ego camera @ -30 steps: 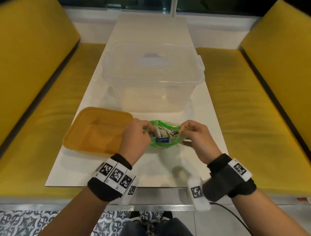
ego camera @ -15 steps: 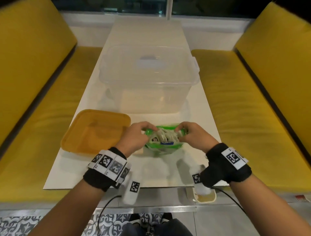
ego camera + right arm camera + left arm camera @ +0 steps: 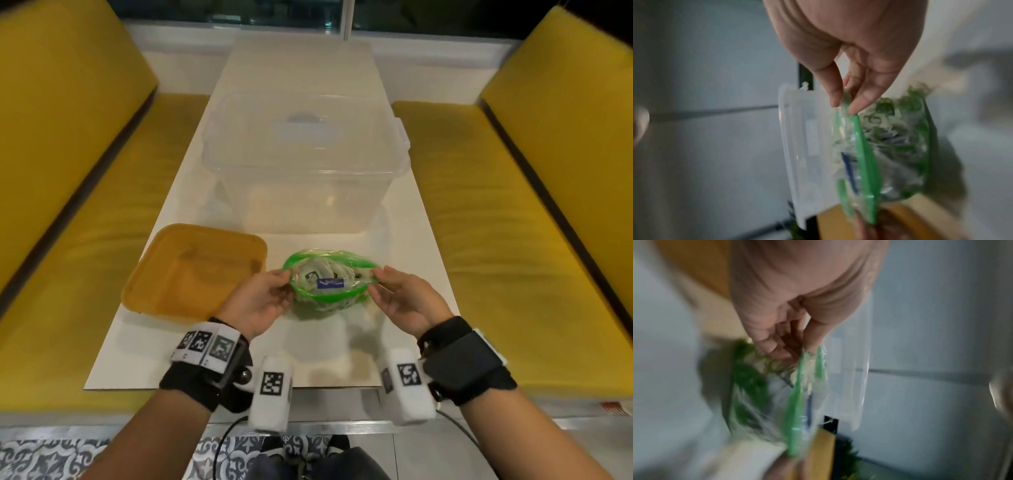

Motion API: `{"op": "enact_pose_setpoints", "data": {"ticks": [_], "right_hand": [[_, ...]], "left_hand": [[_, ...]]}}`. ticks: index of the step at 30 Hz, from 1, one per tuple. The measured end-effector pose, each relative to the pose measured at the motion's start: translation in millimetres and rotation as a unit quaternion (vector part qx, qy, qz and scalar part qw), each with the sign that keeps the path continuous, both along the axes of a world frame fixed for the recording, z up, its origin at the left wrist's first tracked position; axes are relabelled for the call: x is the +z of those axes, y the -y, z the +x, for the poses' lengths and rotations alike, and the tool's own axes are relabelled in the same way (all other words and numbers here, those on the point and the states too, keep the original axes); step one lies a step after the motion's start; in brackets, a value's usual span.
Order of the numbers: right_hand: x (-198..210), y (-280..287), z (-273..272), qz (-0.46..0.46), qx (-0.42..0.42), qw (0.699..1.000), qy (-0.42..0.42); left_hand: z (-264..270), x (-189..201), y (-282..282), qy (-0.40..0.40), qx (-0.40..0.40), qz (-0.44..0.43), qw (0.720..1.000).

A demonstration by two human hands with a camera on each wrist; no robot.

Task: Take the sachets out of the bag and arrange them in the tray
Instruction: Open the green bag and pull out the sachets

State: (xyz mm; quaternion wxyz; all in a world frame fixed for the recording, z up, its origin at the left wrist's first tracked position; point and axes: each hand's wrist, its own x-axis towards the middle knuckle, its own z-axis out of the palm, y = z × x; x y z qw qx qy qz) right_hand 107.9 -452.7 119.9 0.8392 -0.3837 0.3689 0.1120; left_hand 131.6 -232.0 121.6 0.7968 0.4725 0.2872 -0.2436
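The zip-lock bag [image 3: 327, 286] of sachets [image 3: 313, 275] rests on the bench [image 3: 404, 274] just right of the orange tray [image 3: 144, 291], each end of its mouth pinched — left hand [image 3: 255, 305], right hand [image 3: 409, 303]. Letting go with either hand would probably let the mouth sag shut or the bag tip. It gapes wider than half a second ago.

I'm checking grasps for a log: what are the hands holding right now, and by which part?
Both hold the zip bag of sachets by its green rim: left hand pinches the left end, right hand the right end, mouth open.
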Motion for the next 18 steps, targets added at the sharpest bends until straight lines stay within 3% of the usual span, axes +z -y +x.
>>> {"op": "enact_pose_setpoints", "data": {"ticks": [4,9,11,13,15,18], "right_hand": [[5.3,4.3,1.3,0.165,-0.021,0.984,-0.064],[4.6,-3.2,1.1,0.219,-0.02,0.975,-0.014],[2.8,-6.5,1.0,0.176,0.009,0.984,0.025],[4.0,-7.4,-0.8,0.037,0.096,0.991,0.085],[7.4,-6.6,-5.0,-0.14,0.18,0.964,0.134],[12.3,-2.4,-10.4,-0.281,0.238,0.916,0.159]], "left_hand": [[-5.0,3.7,0.4,-0.097,0.054,-0.163,0.98],[-7.5,-1.3,1.4,-0.112,0.024,-0.154,0.981],[-6.4,-5.1,1.1,-0.094,0.027,-0.138,0.986],[-6.3,-2.1,1.6,-0.042,0.009,-0.105,0.994],[-7.6,2.9,2.3,0.032,-0.03,-0.025,0.999],[-11.2,6.6,4.9,0.116,-0.078,0.066,0.988]]}}
